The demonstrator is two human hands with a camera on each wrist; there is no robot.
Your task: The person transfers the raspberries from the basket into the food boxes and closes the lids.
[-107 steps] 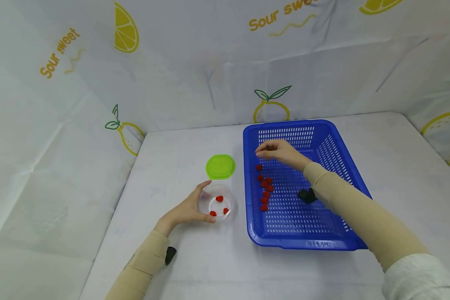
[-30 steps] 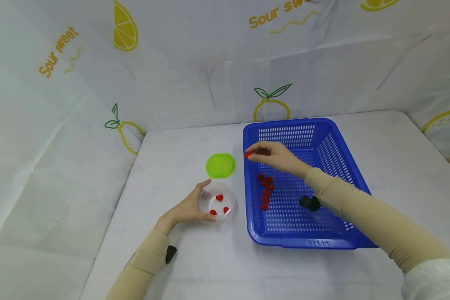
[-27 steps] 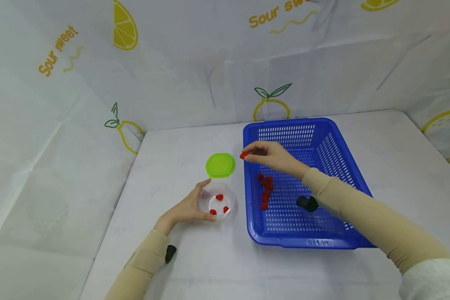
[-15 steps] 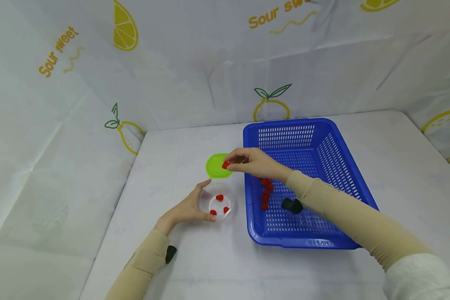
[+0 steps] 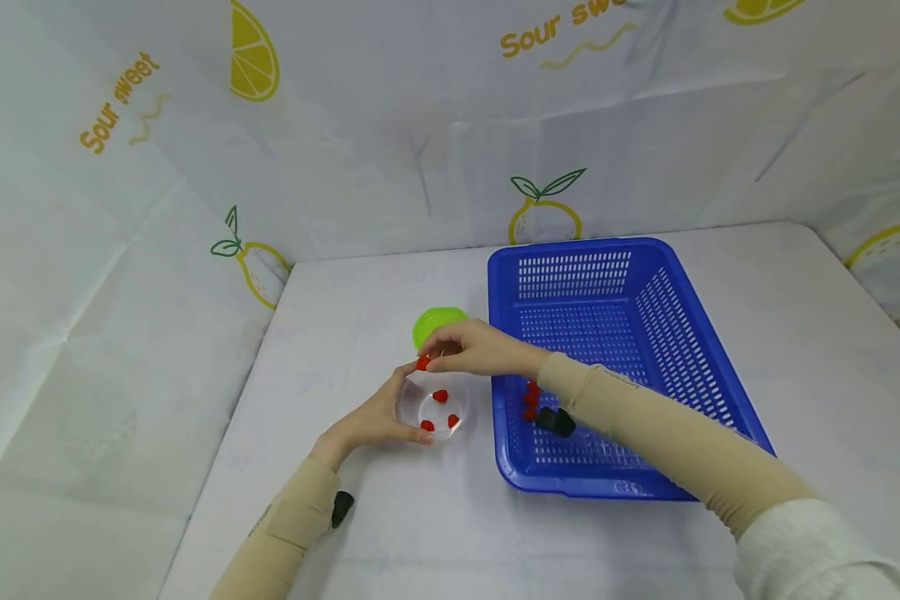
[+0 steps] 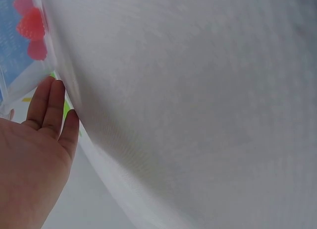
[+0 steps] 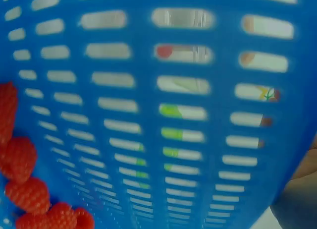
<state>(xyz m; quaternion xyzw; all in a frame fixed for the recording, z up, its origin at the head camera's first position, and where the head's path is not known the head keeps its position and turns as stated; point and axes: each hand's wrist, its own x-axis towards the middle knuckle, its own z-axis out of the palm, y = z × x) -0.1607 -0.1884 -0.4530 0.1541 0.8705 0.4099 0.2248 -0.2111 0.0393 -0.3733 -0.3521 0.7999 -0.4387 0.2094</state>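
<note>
My left hand (image 5: 376, 417) holds a small clear plastic container (image 5: 461, 392) on the table, thumb at its near side and fingers at its far side. Inside lie 3 red raspberries (image 5: 440, 396). In the left wrist view the container shows at the upper left, with a raspberry (image 6: 31, 25) seen through its wall. Over the container's far rim my right hand (image 5: 480, 348) pinches another raspberry (image 5: 422, 363) between thumb and fingertips, close to the left fingertips. Several more raspberries (image 5: 531, 400) lie along the left side of a blue basket (image 5: 592, 487), partly hidden under my right forearm.
A bright green lid (image 5: 437, 319) lies behind the container, partly covered by my right hand. The basket's perforated side wall (image 7: 143, 105) fills the right wrist view, with raspberries (image 7: 28, 195) at its lower left. A white cloth with lemon prints hangs behind the table.
My right hand has picked a raspberry from the basket and carried it left over the rim and past the lid to the container. My left hand has stayed in place.
</note>
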